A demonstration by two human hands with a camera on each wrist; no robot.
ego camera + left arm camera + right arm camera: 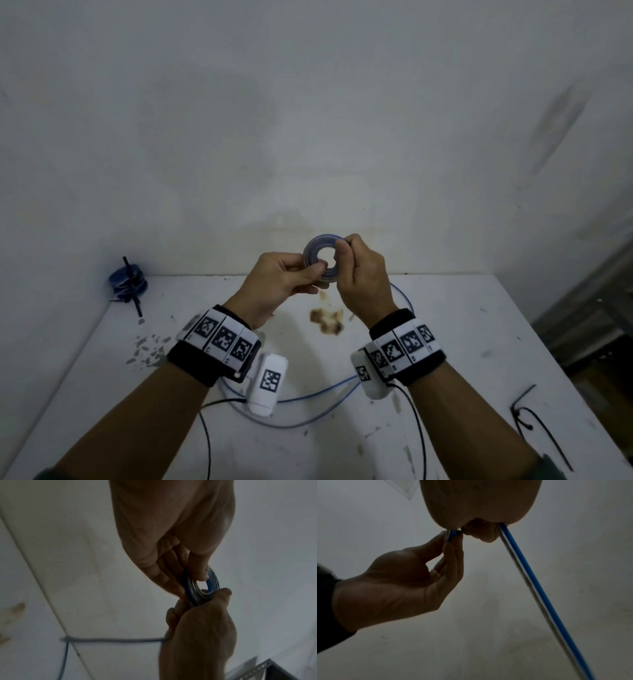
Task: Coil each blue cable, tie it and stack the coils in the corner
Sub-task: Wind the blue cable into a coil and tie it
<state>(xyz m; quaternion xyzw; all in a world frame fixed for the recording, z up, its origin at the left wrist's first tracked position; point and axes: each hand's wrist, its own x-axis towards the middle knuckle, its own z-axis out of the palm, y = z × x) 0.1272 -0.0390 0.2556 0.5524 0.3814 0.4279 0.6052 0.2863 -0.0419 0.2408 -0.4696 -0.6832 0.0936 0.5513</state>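
Note:
A small flat coil of blue cable [318,247] is held up in front of the wall, above the table's far edge. My left hand [310,272] pinches its lower left rim between thumb and fingers. My right hand [342,246] pinches the coil's right side, and the loose blue cable [537,582] runs down from it. In the left wrist view the coil [200,586] shows edge-on between both hands. The uncoiled cable [308,397] loops on the table under my wrists. A stack of tied blue coils [128,279] sits in the far left corner.
Black cable ties [537,425] lie at the table's right front. The white table [462,325] has brown stains [327,317] at its middle and chipped paint at left. Black wrist-camera wires [205,431] hang over the near side. A metal shelf frame [589,308] stands to the right.

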